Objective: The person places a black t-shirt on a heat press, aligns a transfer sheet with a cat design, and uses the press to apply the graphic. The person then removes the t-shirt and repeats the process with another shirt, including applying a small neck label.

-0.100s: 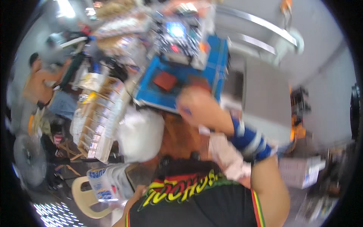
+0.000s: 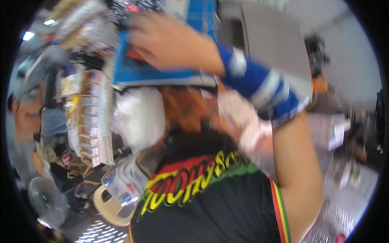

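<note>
Blurrily, my right hand [image 2: 166, 42] hangs over a blue tabletop [image 2: 162, 77]; whether its grip is spread or pinching, I cannot tell. A reddish piece [image 2: 135, 54] shows partly hidden just beneath it, touching or not unclear. Nearer me than the grip sits a white bundle [image 2: 139, 117].

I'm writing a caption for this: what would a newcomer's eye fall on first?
Probably the blurred right hand over the blue table at the top, with a blue, pale-striped band around its forearm. Next, perhaps, the black shirt with bright lettering at the bottom centre, and the bulging white bundle left of centre.
</note>
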`<state>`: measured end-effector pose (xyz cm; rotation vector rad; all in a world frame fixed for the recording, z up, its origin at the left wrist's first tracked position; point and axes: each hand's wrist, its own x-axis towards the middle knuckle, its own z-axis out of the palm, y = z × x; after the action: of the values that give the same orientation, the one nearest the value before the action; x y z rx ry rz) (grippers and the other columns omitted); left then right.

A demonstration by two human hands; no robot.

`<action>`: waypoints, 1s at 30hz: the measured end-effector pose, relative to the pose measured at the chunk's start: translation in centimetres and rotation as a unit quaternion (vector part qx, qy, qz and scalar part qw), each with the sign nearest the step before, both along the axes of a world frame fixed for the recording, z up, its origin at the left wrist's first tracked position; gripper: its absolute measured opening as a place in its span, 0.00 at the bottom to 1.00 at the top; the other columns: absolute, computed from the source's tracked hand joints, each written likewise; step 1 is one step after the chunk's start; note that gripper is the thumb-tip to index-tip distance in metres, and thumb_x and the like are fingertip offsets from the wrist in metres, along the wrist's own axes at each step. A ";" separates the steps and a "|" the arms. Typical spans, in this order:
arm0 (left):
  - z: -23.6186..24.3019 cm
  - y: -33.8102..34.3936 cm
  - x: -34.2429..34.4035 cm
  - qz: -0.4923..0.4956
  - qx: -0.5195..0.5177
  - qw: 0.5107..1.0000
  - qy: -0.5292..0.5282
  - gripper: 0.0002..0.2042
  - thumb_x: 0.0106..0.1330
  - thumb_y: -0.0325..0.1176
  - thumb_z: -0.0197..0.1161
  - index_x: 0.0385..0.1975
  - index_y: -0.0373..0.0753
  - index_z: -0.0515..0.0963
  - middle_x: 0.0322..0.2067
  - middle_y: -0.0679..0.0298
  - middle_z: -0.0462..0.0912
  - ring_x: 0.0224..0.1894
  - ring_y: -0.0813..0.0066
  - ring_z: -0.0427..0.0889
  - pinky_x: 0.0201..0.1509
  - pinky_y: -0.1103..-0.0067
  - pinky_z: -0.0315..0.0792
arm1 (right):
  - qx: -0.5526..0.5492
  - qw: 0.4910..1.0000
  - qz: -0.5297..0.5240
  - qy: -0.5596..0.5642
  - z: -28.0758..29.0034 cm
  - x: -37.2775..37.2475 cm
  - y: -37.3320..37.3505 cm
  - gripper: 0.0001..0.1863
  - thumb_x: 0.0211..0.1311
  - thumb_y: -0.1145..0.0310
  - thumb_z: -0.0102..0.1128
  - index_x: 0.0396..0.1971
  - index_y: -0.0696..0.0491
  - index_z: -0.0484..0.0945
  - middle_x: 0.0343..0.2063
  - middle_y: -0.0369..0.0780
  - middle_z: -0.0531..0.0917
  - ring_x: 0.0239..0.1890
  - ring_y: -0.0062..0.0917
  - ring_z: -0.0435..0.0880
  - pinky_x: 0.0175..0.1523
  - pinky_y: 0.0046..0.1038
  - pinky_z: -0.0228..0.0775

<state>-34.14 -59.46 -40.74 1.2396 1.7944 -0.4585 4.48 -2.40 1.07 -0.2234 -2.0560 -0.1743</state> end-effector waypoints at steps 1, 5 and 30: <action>0.7 0.3 -1.3 0.029 -0.020 0.999 -0.010 0.15 0.72 0.42 0.62 0.47 0.36 0.84 0.42 0.57 0.89 0.45 0.62 0.88 0.49 0.69 0.81 | 0.011 0.998 -0.021 -0.053 -0.7 -0.4 1.9 0.13 0.57 0.60 0.68 0.35 0.53 0.83 0.37 0.46 0.85 0.40 0.43 0.85 0.44 0.43 0.78; 1.9 6.7 -5.2 0.082 -0.034 0.995 -0.048 0.14 0.73 0.41 0.62 0.47 0.37 0.84 0.40 0.58 0.88 0.43 0.64 0.88 0.47 0.70 0.81 | 0.022 0.959 -0.078 -0.272 -2.2 -0.1 5.0 0.28 0.41 0.63 0.75 0.46 0.59 0.84 0.42 0.49 0.87 0.49 0.45 0.84 0.58 0.39 0.73; -2.7 26.6 -17.2 -0.157 0.040 0.983 -0.090 0.11 0.65 0.35 0.65 0.41 0.36 0.84 0.37 0.55 0.87 0.39 0.62 0.85 0.42 0.67 0.79 | -0.267 0.826 -0.421 -0.263 0.1 -11.6 3.4 0.16 0.55 0.55 0.68 0.35 0.53 0.87 0.32 0.46 0.88 0.38 0.44 0.89 0.41 0.43 0.81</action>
<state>-51.33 -32.81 -43.49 1.5798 1.4829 -0.4372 -7.15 1.02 1.21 -1.5967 -2.3638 -0.2040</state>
